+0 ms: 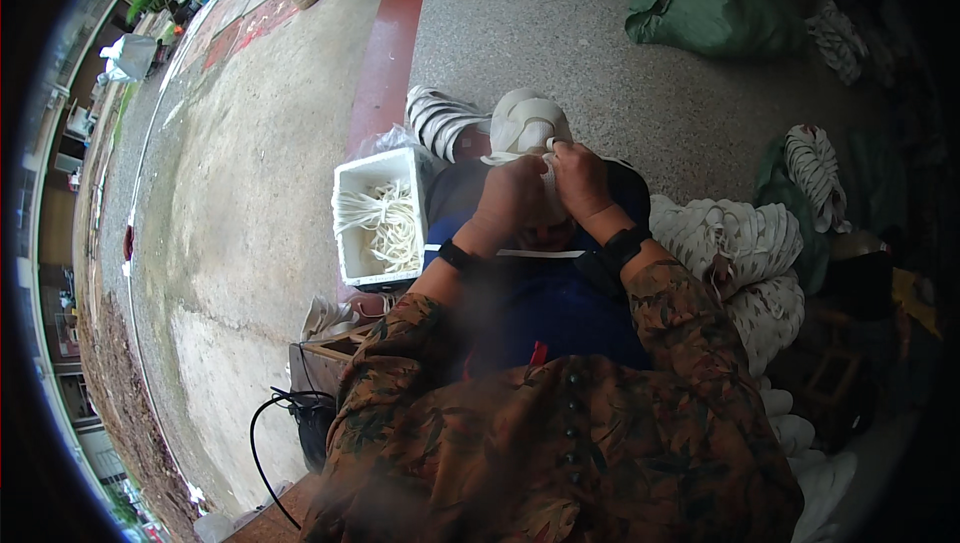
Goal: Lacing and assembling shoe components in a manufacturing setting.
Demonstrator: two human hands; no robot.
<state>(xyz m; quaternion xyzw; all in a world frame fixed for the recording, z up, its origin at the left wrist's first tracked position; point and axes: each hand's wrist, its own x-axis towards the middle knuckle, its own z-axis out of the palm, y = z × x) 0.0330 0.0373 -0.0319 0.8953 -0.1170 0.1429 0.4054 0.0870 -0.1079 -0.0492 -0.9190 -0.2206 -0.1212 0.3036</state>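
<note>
In my lap, over dark blue cloth, lies a white shoe upper (530,121) with its rounded toe pointing away from me. My left hand (510,193) is closed on its near left part, the fingers bent and partly hidden. Against its right side, my right hand (582,178) pinches close to the opening, the fingertips almost meeting those of the left. Whether a lace runs between the fingers is too small to tell. Just left stands a white foam box (347,243) holding a tangle of white shoelaces (390,228).
A nested stack of white uppers (445,121) lies beyond the box. More bundled uppers (735,243) are heaped by my right arm. Green sacks (715,3) rest on the speckled floor at the far right. A black bag with a cable (315,423) sits low on the left.
</note>
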